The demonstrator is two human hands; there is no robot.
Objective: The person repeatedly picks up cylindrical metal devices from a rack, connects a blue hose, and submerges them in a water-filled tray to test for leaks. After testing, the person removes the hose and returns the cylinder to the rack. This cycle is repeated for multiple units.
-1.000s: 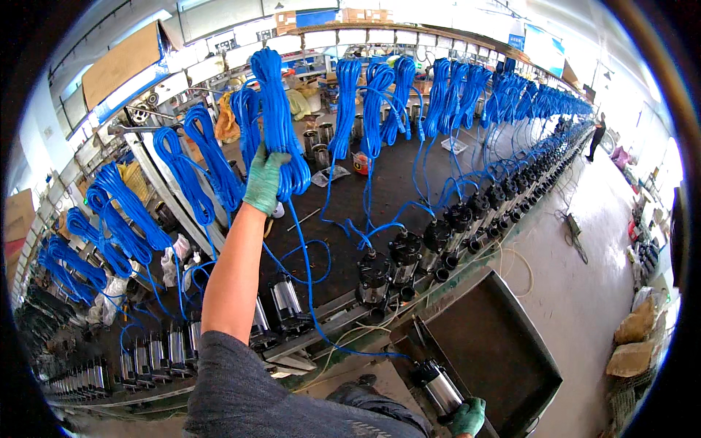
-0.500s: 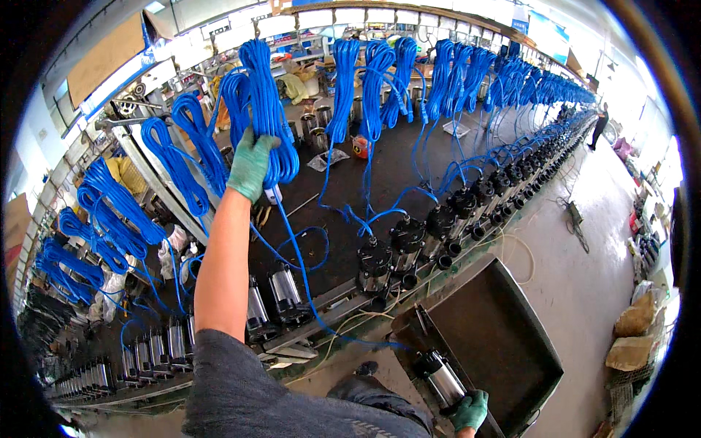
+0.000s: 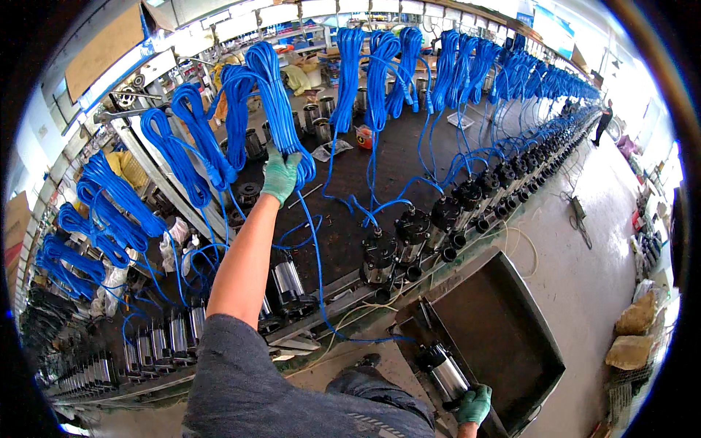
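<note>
My left hand [image 3: 280, 177], in a green glove, reaches up and is closed on the lower part of a hanging coil of blue cable [image 3: 272, 91]. From that coil a single strand of blue cable [image 3: 319, 270] drops past the bench edge and bends toward a pump [image 3: 447, 374] with a silver cylindrical body and black end. The pump lies tilted at the lower right, beside a black open tray. My right hand [image 3: 475, 404], also gloved in green, grips its lower end; part of those fingers is hidden behind the hand.
More blue cable coils [image 3: 349, 80] hang in a row from the overhead rail. Several black-and-silver pumps [image 3: 380, 259] line the edge of the dark bench [image 3: 343, 241]. The black tray [image 3: 537, 321] has raised sides. A person [image 3: 603, 124] stands far off at right.
My left hand has moved down and slightly right on the coil, whose lower end now slants further right. My right hand stays on the pump, which has hardly moved.
</note>
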